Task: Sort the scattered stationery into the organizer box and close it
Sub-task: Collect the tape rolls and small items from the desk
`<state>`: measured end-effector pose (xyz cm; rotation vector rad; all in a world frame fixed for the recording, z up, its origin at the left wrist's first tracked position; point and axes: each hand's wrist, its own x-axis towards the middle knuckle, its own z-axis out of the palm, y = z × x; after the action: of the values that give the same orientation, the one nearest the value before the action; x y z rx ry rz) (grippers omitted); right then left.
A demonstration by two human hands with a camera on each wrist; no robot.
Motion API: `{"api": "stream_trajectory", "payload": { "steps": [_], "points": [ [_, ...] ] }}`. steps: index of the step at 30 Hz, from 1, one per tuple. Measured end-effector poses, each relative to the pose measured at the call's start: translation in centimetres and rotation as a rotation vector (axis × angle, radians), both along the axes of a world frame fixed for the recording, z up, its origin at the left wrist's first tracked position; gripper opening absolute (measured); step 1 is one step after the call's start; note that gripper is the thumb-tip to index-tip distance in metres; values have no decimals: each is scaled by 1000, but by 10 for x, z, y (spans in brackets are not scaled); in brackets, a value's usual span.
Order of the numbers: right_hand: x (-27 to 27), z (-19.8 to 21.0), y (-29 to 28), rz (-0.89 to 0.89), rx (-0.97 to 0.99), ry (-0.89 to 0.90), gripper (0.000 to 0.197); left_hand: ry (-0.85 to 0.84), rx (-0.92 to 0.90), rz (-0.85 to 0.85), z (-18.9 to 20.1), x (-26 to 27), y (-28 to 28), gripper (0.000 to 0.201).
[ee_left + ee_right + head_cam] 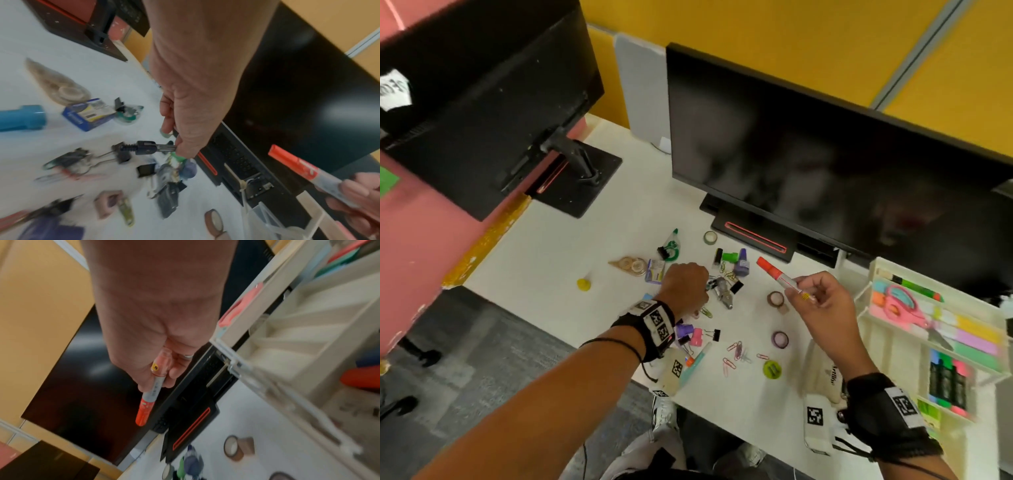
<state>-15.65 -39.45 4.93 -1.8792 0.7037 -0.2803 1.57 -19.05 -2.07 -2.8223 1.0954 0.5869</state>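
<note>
The organizer box [893, 346] lies open on the desk [750, 390]. An orange marker [779, 276] is pinched by the right grip [825, 305]. A small black tool [144, 148] is pinched by the left grip [686, 286].

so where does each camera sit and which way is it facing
Head: worn on the head, looking forward and down at the white desk, two monitors and the organizer box; both forearms and hands show.
Left wrist: on the left wrist, looking along the left hand, which pinches a small metal tool above the clutter.
Right wrist: on the right wrist, looking along the right hand holding the orange marker, the organizer box beside it.
Shared: the orange marker appears in all three views.
</note>
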Motion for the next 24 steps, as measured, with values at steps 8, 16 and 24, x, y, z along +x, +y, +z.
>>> {"api": "stream_trajectory", "payload": {
  "steps": [8,16,24],
  "points": [
    [-52,46,-71,21,-152,7,18,34,-205,-34,53,0,-51,20],
    [-116,43,-187,-96,-396,6,20,40,-361,-188,112,-32,-132,9],
    [-148,3,-291,-164,-436,211,28,30,-557,-357,143,-95,-261,15]
  ]
}}
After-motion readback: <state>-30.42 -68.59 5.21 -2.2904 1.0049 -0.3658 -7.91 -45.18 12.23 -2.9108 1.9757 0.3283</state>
